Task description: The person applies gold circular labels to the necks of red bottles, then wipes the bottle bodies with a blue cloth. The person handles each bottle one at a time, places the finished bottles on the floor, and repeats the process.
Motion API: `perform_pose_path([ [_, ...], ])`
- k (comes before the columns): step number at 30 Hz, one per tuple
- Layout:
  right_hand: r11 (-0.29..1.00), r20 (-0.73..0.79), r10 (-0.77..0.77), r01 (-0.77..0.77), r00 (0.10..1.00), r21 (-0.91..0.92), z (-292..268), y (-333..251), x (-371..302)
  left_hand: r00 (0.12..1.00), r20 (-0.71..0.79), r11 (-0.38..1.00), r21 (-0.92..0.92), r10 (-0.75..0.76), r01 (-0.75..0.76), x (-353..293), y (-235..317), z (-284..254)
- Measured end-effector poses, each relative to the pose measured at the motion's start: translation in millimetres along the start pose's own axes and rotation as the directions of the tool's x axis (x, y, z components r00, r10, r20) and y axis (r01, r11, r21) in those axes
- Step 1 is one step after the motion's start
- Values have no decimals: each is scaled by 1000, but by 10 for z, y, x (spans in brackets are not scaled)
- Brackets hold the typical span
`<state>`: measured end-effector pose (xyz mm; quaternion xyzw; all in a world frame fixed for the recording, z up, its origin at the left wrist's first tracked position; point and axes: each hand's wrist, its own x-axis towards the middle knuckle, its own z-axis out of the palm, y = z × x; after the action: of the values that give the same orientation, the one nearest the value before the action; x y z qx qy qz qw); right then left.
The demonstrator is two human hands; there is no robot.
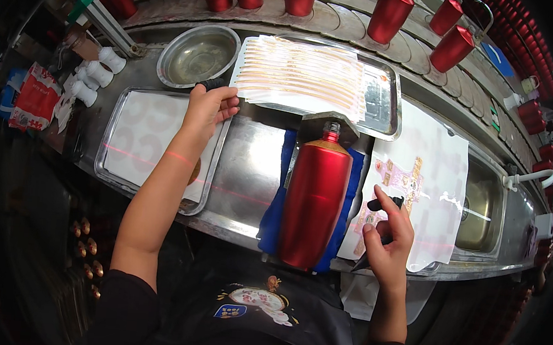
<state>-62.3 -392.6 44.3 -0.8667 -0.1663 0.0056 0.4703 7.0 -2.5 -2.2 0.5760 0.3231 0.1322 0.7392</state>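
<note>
The red bottle [315, 202] lay on blue cloth [271, 221]. Left hand [204, 109] was by the strip sheet [298, 72], right hand [390, 240] by the printed sheet [429, 199]; neither grip could be determined. Gentle, edge-only handling seemed advisable.

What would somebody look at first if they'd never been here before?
Probably the big shiny red bottle, lying in the middle over a blue cloth with its neck pointing away from the person. Next might come the row of red bottles along the curved conveyor at the top. The gold-striped sheet also stands out, just beyond the big bottle.
</note>
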Motion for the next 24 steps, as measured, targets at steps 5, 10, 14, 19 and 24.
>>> perform_pose_path([
  [5, 999, 22, 23, -24, 999, 27, 19, -18, 1, 1000, -3, 999, -29, 14, -14, 74, -40, 32],
  [10, 998, 6, 54, -55, 999, 39, 28, 9, -34, 997, -36, 997, -42, 66, -68, 79, -106, 50],
  [14, 996, 1, 74, -74, 997, 55, 11, 51, -40, 992, -73, 995, 39, 99, -97, 8, -96, 22],
  [19, 999, 7, -36, 36, 999, 3, 6, 120, -17, 977, -88, 968, 175, 196, -178, -51, 2, 49],
  [24, 998, -31, 12, -10, 999, 57, -91, 53, 67, 928, 42, 893, 258, 370, -368, -181, 207, 221],
])
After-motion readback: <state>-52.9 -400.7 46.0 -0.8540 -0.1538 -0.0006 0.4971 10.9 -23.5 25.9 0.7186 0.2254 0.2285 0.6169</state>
